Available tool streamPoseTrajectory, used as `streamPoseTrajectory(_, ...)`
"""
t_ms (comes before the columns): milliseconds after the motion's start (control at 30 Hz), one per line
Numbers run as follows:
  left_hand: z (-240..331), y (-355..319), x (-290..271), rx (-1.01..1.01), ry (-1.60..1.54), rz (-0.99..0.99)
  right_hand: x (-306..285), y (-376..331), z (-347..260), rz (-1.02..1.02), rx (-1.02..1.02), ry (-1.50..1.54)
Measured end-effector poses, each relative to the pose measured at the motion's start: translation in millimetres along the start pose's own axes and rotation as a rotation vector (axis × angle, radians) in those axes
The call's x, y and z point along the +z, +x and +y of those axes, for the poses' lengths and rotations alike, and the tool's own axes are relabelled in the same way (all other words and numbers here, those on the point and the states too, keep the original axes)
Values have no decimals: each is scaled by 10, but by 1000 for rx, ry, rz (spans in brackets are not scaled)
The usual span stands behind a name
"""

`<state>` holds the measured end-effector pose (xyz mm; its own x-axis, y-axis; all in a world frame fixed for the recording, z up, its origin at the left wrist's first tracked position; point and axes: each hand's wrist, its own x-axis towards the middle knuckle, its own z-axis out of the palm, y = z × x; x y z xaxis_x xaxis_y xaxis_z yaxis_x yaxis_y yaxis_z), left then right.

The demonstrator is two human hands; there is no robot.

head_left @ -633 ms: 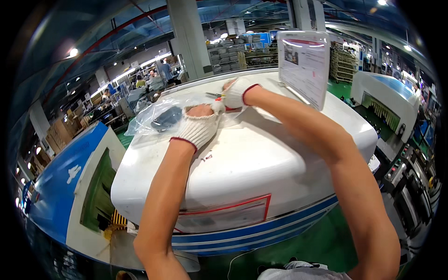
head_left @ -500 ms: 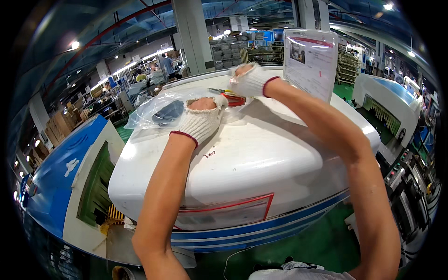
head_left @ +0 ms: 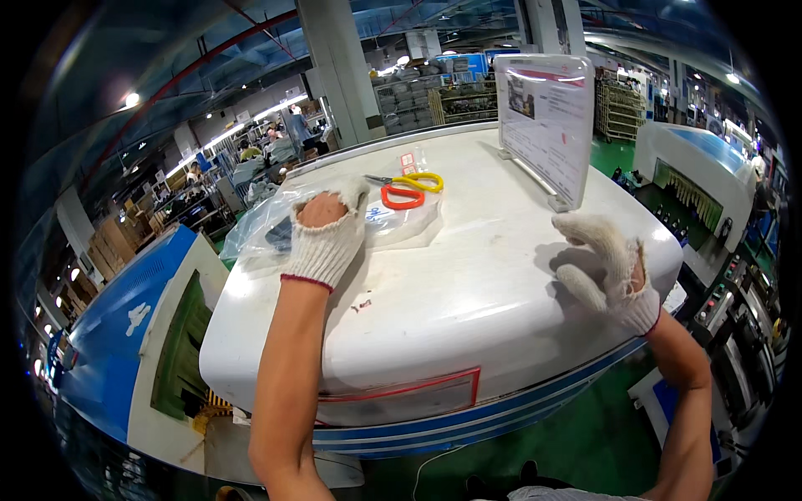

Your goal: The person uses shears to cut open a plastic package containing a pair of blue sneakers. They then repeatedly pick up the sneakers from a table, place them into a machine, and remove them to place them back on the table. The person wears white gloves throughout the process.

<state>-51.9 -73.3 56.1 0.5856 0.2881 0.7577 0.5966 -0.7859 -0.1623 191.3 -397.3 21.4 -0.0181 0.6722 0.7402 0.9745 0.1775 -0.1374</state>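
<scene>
Both gloved hands were out: our left hand (head_left: 324, 242) lay closed on the crinkly clear plastic bag (head_left: 276, 221), pinning it to the white machine top (head_left: 468, 284) w/ scissors nearby, right hand (head_left: 606, 271) open, empty, near the edge.

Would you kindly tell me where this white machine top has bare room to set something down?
Bare: the broad patch between the left hand and right hand, in front of the sign holder. Crowded: the far left, with the plastic bag and scissors.
</scene>
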Motion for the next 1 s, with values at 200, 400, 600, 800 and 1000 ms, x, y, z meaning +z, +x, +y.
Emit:
streamPoseTrajectory(200, -69, 18, -142, 46, -76, 138, -10, -36, -69, 180, -3, 140)
streamPoseTrajectory(400, 730, 229, -745, -181, -724, 455, -271, -328, 72, 244, -109, 400)
streamPoseTrajectory(600, 2311, -737, -975, 256, -877, 259, -688, -1979, 451, 151, 154, 690)
streamPoseTrajectory(800, 4617, -2248, 120, -43, -1118, -576, -309, -4750, 853, -235, 1253, 479)
streamPoseTrajectory(1000, 6237, -2807, 697, -657, -1362, -1085, -924, -7387, 378, -697, 1856, 166)
